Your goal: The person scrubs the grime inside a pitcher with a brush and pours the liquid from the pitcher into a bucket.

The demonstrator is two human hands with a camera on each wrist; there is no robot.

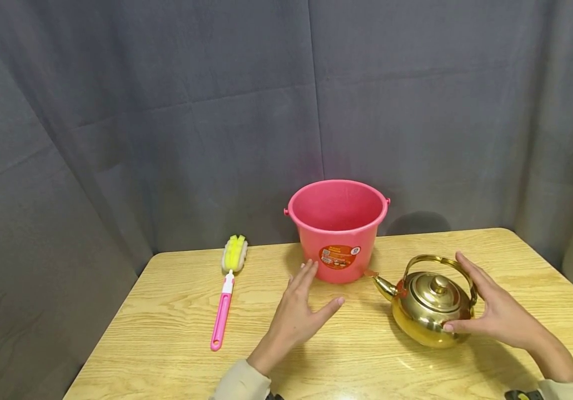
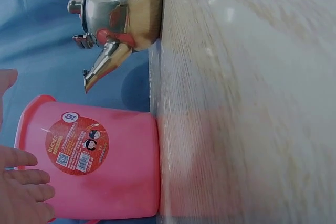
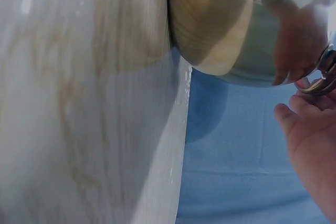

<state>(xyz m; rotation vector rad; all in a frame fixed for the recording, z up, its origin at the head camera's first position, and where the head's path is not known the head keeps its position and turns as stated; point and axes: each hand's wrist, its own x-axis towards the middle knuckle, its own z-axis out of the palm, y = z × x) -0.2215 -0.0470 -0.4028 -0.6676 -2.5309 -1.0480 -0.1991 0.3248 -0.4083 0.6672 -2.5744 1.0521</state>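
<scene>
A pink bucket [image 1: 337,250] with an orange label stands upright at the back of the table. My left hand [image 1: 293,319] is in front of it, fingers extended and thumb spread, holding nothing; whether the fingertips touch the bucket I cannot tell. To the right sits a shiny gold kettle [image 1: 428,311], lid on, its spout toward the bucket and its handle raised. My right hand [image 1: 503,316] is at the kettle's right side, index finger beside the handle and thumb against or just before the body. In the right wrist view the fingers [image 3: 304,124] reach near the handle's base, partly hidden.
A sponge brush [image 1: 226,297] with a pink handle and yellow-white head lies on the left of the wooden table [image 1: 166,333]. Grey curtains [image 1: 216,139] hang behind the table and at both sides, close to its edges.
</scene>
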